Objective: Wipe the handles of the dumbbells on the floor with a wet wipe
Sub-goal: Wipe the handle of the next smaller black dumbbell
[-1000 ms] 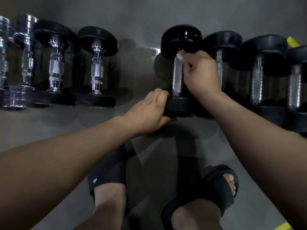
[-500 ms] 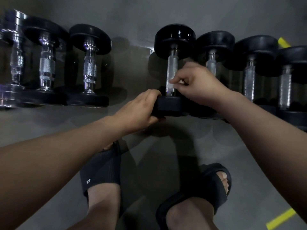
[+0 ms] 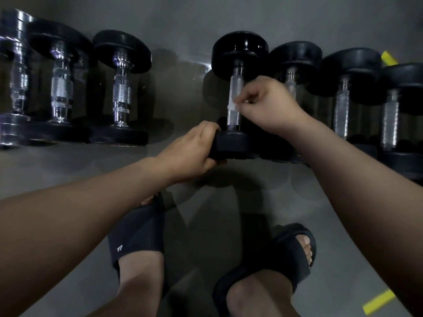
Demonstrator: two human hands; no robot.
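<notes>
Grey floor [image 3: 206, 26], smooth, faintly glossy, dim light. Dumbbells lie on it in one row along the far side: a chrome-handled group [image 3: 61, 88] at left, a black-headed group [image 3: 352, 62] at right, with open floor between the two. The worked dumbbell [image 3: 239, 51] is leftmost of the right group, its length pointing away from the person. Left hand [image 3: 194, 149] grips its near head, fingers curled over the rim, steadying it. Right hand [image 3: 267, 106] pinches the wet wipe [image 3: 232, 106] against the handle [image 3: 235, 88] at roughly mid-length; only a small white wad shows past the fingertips. Judgement: the step in hand is wiping this one handle. To do it well, spread the wipe so it wraps more of the bar, stroke fully from collar to collar, and let the left hand roll the head so the underside comes up. Knurled steel will likely drag at and shred a bunched wipe, so use moderate pressure. Room: the neighbour dumbbell [image 3: 295, 58] sits just beside on the right, and the right knuckles overlap its handle in this view, so clearance there is slight. Bare floor on the left gives space to roll. Sandals [image 3: 137, 229] stand near, on the person's side of the near head. Yellow tape [image 3: 377, 302] lies lower right, well apart.
</notes>
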